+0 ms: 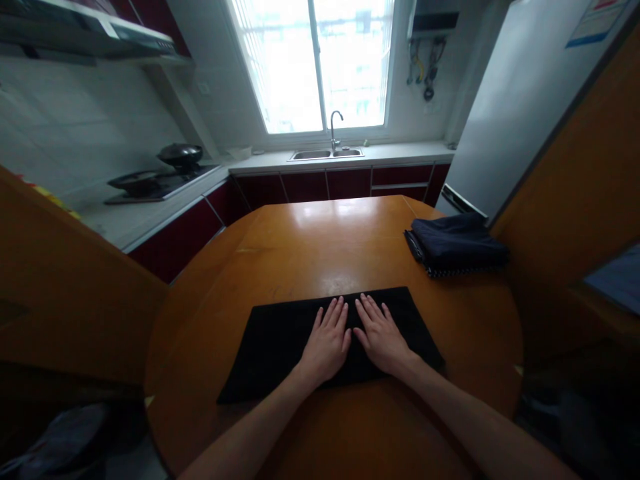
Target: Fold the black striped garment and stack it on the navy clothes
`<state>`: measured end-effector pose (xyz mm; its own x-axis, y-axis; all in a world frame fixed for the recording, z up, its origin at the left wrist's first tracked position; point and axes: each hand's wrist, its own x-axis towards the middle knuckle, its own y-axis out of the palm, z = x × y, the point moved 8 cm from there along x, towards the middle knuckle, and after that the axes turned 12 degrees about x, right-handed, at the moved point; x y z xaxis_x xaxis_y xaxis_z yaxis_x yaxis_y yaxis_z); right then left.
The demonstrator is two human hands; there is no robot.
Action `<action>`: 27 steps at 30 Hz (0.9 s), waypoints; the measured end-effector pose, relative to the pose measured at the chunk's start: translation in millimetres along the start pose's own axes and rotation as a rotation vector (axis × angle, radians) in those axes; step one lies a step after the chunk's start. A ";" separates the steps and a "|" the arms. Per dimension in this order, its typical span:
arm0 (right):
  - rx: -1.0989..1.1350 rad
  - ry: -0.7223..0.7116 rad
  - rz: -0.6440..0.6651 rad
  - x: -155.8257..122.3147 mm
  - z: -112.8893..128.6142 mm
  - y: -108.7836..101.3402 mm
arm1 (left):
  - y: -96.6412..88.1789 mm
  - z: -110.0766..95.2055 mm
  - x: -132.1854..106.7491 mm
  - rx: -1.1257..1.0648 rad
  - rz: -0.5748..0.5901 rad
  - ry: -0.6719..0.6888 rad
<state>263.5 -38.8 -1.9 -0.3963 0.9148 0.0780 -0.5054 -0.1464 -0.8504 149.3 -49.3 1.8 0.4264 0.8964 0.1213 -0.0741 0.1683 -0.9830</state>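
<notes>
A black folded cloth (275, 340), perhaps a garment, lies flat as a wide piece across the near part of the wooden table (320, 247). My left hand (327, 340) rests palm down on its middle, fingers stretched out toward the far edge. Close beside it, my right hand (383, 337) also lies flat on the cloth with its fingers extended. The two thumbs are near each other with a small gap between. Neither hand grips anything. What kind of garment the cloth is cannot be made out.
At the table's right side sits a stack of dark folded clothes (455, 243). Beyond the table run a counter with a sink (325, 154) and a stove (165, 183) bearing a wok (180, 155) and a pan. A fridge (520, 100) stands at right.
</notes>
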 end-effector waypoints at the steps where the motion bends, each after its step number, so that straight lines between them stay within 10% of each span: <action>1: 0.005 0.005 -0.005 -0.1 -0.5 -0.1 | 0.1 0.2 0.0 -0.003 -0.001 -0.001; 16: 0.025 0.143 -0.021 7.3 -24.7 -1.1 | 2.2 2.1 0.5 -0.031 0.000 -0.018; 27: 0.036 0.393 -0.125 11.8 -118.2 -40.0 | -0.8 2.3 1.4 -0.046 0.024 -0.024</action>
<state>369.6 22.4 -28.4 -0.0111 0.9995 -0.0308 -0.5606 -0.0317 -0.8275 147.9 -47.3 3.1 0.4032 0.9096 0.1008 -0.0421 0.1285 -0.9908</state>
